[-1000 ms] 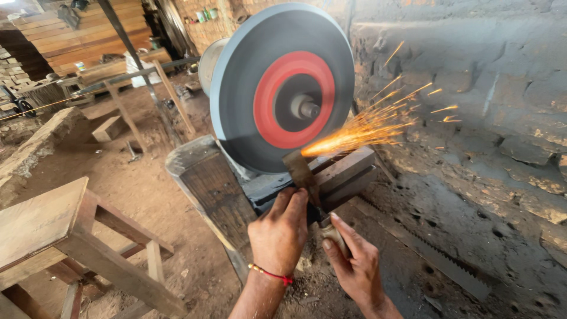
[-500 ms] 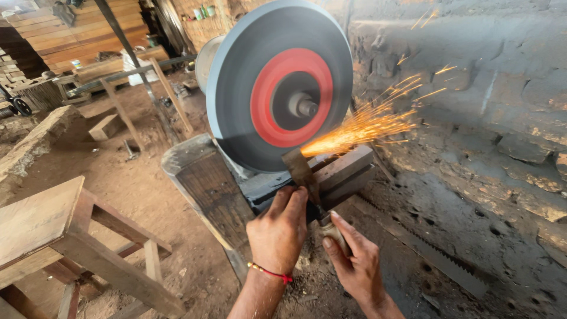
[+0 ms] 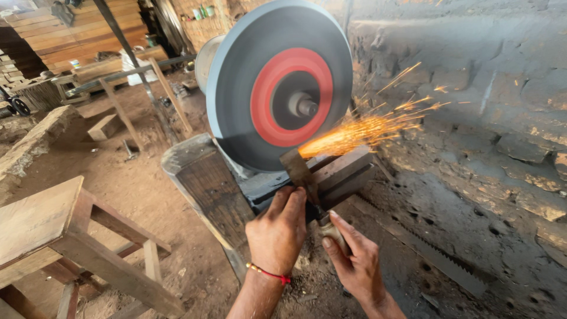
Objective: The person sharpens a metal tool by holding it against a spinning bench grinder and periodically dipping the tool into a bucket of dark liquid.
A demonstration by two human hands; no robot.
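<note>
A flat blade (image 3: 298, 168) is clamped by the left hand (image 3: 276, 231) and right hand (image 3: 349, 260), pointing up and away into the grinding wheel (image 3: 280, 82).

Both hands (image 3: 313, 245) press blade (image 3: 298, 168) against grinding wheel (image 3: 280, 82); sparks (image 3: 360, 130) fly right.

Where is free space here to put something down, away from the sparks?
The wooden stool at the left has a bare top. Bare dirt floor lies between it and the wooden block. It is crowded where the left hand and right hand press the blade to the grinding wheel; sparks fly right.
</note>
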